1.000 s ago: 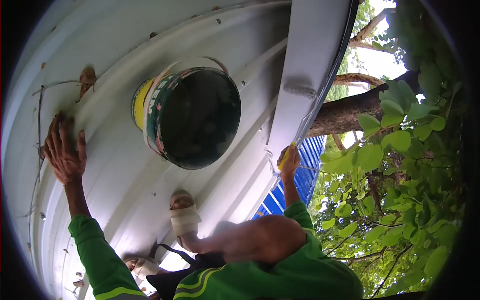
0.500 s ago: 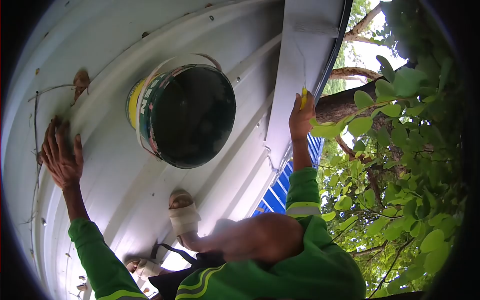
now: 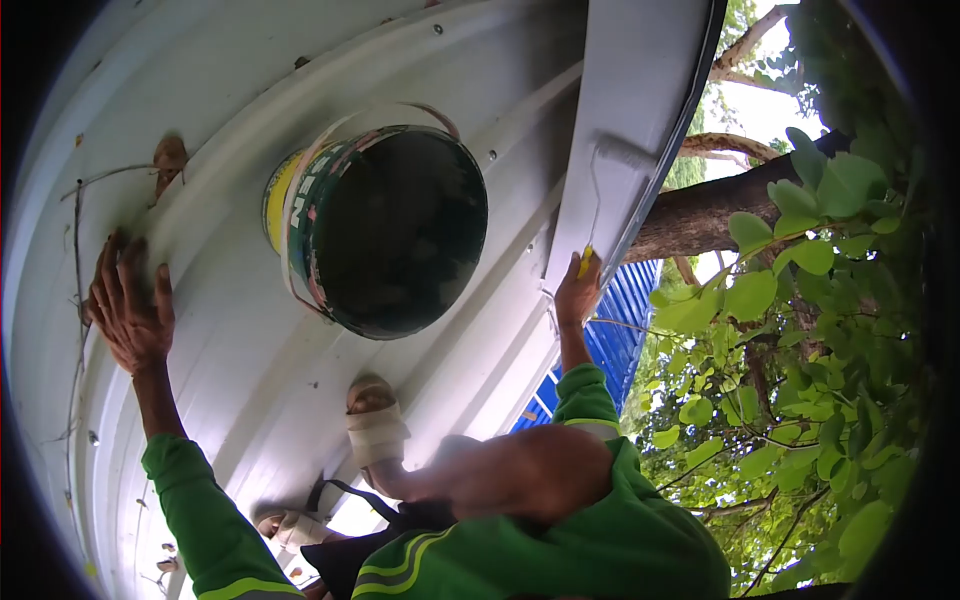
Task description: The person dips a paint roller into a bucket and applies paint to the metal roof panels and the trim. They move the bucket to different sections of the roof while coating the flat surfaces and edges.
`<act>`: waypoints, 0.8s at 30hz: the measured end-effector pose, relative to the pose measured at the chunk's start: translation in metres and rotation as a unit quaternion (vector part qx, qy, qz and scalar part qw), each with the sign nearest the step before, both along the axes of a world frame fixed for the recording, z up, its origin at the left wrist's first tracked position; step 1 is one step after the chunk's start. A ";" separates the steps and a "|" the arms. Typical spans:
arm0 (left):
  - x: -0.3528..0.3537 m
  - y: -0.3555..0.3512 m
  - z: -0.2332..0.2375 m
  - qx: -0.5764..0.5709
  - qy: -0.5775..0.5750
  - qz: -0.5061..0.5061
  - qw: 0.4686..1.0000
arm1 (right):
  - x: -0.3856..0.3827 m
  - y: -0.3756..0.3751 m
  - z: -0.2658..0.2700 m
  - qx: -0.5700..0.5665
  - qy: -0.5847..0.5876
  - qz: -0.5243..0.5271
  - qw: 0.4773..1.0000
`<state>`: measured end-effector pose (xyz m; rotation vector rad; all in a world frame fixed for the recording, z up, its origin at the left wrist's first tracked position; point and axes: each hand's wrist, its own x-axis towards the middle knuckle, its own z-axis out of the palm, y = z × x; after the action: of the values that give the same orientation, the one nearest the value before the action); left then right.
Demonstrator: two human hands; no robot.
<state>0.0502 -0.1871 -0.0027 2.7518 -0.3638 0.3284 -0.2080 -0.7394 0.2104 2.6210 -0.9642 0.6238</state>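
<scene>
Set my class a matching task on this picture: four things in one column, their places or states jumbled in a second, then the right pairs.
Things
1. bare left hand
2. bare right hand
3. round dark green and yellow bucket
4. pale fuzzy roller head

Places or states
A. closed around a yellow handle
B. at the flat pale metal strip
C. spread on the white ribbed metal sheet
D. between the two hands, uncovered

Pairs: 1-C, 2-A, 3-D, 4-B
</scene>
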 end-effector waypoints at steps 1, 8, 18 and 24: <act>-0.001 -0.001 0.001 0.004 0.003 -0.004 1.000 | 0.024 0.005 0.005 -0.018 -0.006 0.021 1.000; 0.002 0.002 -0.007 0.012 -0.028 -0.019 0.999 | 0.066 0.010 0.018 0.065 -0.011 -0.019 0.998; 0.003 0.000 -0.003 0.015 -0.040 -0.016 0.999 | -0.147 0.005 -0.064 0.071 0.016 -0.096 0.993; 0.003 -0.004 0.003 0.006 -0.037 -0.007 0.999 | -0.015 -0.001 -0.057 0.062 -0.012 0.023 0.998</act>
<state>0.0534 -0.1914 0.0004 2.7524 -0.4041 0.4264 -0.2232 -0.7408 0.1536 2.7564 -0.9829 0.6274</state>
